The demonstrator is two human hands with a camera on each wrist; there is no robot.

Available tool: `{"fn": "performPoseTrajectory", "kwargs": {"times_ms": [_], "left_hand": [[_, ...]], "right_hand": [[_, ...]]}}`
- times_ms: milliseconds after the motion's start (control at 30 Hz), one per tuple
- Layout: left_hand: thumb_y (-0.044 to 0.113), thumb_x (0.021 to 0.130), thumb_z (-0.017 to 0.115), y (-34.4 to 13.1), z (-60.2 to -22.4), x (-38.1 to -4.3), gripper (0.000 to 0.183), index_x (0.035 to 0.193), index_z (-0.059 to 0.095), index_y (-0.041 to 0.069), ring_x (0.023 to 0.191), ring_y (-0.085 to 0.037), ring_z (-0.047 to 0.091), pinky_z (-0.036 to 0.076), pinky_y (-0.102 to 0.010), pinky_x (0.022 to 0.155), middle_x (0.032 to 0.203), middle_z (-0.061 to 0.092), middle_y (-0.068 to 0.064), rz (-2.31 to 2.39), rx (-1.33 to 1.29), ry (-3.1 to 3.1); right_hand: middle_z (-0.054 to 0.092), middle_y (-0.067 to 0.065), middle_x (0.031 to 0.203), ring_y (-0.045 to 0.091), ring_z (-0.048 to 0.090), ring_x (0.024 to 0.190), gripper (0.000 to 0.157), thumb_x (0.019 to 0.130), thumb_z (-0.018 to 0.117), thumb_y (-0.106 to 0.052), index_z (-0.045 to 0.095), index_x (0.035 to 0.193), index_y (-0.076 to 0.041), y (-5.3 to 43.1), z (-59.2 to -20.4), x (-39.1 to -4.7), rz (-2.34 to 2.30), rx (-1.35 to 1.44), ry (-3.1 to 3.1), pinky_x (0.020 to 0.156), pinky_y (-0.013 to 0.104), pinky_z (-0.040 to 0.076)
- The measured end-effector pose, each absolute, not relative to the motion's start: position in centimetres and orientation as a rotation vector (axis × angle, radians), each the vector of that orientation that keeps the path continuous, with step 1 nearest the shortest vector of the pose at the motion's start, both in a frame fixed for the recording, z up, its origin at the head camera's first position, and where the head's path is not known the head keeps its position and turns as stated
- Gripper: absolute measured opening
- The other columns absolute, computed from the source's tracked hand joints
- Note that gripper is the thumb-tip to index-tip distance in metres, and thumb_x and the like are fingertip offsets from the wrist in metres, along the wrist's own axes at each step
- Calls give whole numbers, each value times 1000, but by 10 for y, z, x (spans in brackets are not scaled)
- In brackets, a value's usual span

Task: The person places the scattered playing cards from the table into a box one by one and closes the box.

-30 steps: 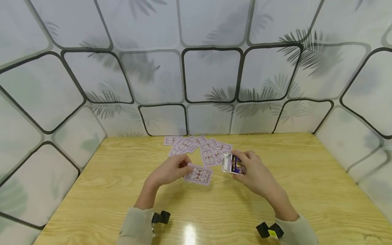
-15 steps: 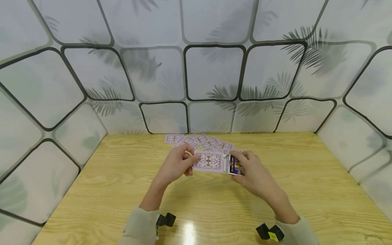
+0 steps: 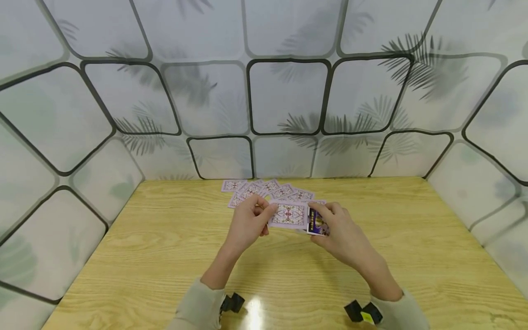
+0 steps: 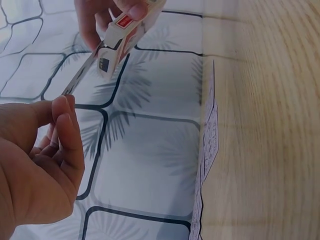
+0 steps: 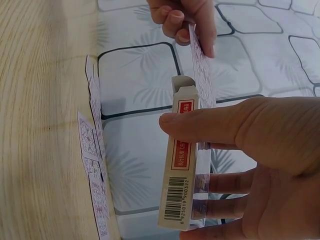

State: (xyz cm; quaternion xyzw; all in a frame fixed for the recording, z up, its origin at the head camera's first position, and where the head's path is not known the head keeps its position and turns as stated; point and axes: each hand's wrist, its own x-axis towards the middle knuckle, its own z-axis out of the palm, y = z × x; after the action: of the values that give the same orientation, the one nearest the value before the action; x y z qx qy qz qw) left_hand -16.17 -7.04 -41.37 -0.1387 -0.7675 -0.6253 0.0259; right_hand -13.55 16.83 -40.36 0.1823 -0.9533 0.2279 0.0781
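My left hand (image 3: pixel 247 224) pinches a playing card (image 3: pixel 289 215) by its left end, thumb on the purple-and-white patterned back. My right hand (image 3: pixel 342 236) grips a small card box (image 3: pixel 317 223) with a dark purple printed face. The card's right end overlaps the box's open end in the head view. From the right wrist, the card (image 5: pixel 202 67) runs alongside the open flap (image 5: pixel 183 81), and a barcode shows on the box's narrow side (image 5: pixel 176 197). From the left wrist, the card (image 4: pixel 82 75) appears edge-on, its far end at the box (image 4: pixel 122 37).
Several patterned cards (image 3: pixel 249 191) lie face down and overlapping at the back of the wooden table (image 3: pixel 165 256), partly hidden behind the hands. A patterned curtain-like backdrop (image 3: pixel 284 101) rises along the table's back edge and sides.
My left hand has lifted the card and carried it up and right, levelling it against the box's open end. My right hand and the box have hardly moved.
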Motion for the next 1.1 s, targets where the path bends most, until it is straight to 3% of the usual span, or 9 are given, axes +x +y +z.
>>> {"fn": "performPoseTrajectory", "kwargs": {"times_ms": [200, 467, 667, 1100], "left_hand": [[23, 98, 65, -69, -415, -162, 19, 86, 61, 9, 50, -34, 56, 48, -32, 47, 61, 57, -10, -1886, -414, -2391], [25, 98, 64, -69, -415, -162, 22, 83, 63, 9, 47, -16, 52, 48, -29, 47, 66, 61, -13, -1845, -415, -2413], [24, 99, 64, -69, -415, -162, 23, 83, 63, 7, 46, -15, 51, 48, -30, 46, 62, 60, -5, -1825, -459, -2420], [25, 99, 62, -70, -415, -162, 25, 83, 62, 7, 48, -15, 49, 45, -28, 47, 63, 59, -6, -1809, -472, -2467]], "right_hand": [[49, 25, 131, 40, 53, 113, 73, 80, 83, -14, 49, 145, -10, 168, -403, -135, 676, 548, -2860, 76, 49, 54], [49, 25, 132, 41, 52, 113, 73, 80, 83, -15, 49, 144, -10, 168, -403, -136, 665, 545, -2864, 76, 49, 54], [49, 25, 132, 41, 52, 114, 73, 80, 83, -16, 49, 145, -10, 168, -405, -136, 656, 547, -2864, 78, 51, 54], [50, 25, 131, 41, 53, 113, 73, 80, 84, -16, 49, 144, -10, 168, -407, -137, 629, 550, -2859, 79, 51, 54]]}}
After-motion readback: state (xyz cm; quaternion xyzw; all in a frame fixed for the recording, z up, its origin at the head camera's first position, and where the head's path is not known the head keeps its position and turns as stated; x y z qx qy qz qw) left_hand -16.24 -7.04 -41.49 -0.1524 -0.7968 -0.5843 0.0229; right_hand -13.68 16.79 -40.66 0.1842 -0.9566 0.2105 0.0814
